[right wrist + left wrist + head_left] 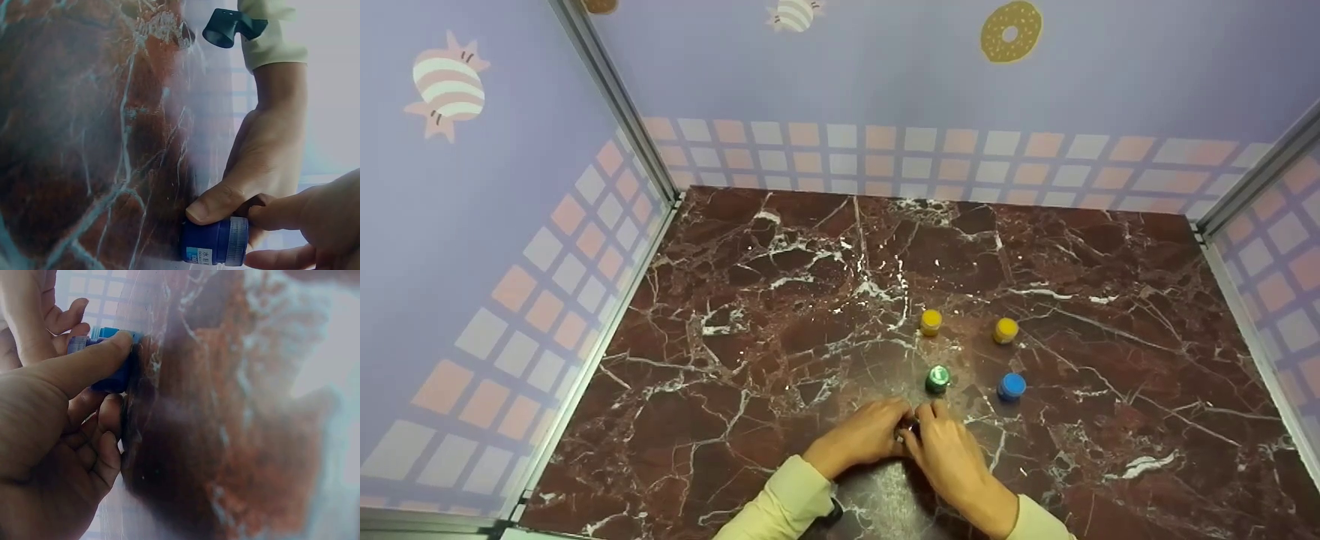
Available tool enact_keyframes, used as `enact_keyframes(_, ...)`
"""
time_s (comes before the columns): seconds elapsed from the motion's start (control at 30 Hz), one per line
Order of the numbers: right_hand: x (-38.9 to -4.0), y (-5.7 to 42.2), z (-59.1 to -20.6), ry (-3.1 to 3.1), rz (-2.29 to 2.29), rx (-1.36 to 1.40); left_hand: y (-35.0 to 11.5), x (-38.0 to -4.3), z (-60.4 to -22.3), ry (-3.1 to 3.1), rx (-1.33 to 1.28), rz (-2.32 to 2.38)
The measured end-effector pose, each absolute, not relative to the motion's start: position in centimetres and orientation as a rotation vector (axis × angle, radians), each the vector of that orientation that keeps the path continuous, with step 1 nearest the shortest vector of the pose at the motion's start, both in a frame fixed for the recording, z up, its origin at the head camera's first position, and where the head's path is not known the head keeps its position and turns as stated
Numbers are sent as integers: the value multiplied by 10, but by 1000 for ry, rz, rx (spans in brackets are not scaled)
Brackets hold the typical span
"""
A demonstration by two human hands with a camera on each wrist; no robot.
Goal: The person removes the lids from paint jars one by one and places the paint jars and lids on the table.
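Observation:
A small dark blue paint jar [205, 242] with a ridged cap [236, 242] and a white-and-blue label lies sideways in the right wrist view. My left hand [868, 433] grips its body, thumb pressed along the side. At the cap end is my right hand [956, 454], its thumb and a finger spread across the cap's edge. The same jar [115, 377] shows in the left wrist view below the left thumb. From the head view the hands hide most of it. Just beyond them stands a green jar [937, 379], with a blue jar [1012, 387] to its right.
Two yellow-topped jars, one on the left [931, 322] and one on the right [1006, 331], stand farther back on the dark red marbled table [780, 330]. Patterned lilac panels [840, 82] border the table at the back and sides.

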State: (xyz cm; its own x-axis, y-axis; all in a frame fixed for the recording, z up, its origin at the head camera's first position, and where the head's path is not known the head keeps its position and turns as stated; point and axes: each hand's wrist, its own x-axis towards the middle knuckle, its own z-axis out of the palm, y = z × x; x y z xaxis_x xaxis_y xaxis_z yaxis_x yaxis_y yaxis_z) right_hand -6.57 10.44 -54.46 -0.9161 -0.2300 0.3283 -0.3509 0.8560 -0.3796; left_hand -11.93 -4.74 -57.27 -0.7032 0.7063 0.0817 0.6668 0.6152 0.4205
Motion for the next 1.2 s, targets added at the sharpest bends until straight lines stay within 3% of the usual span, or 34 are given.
enact_keyframes(1.2,-70,113,-540,-2633,650,890,-48,-115,-574,2756,1171,674)
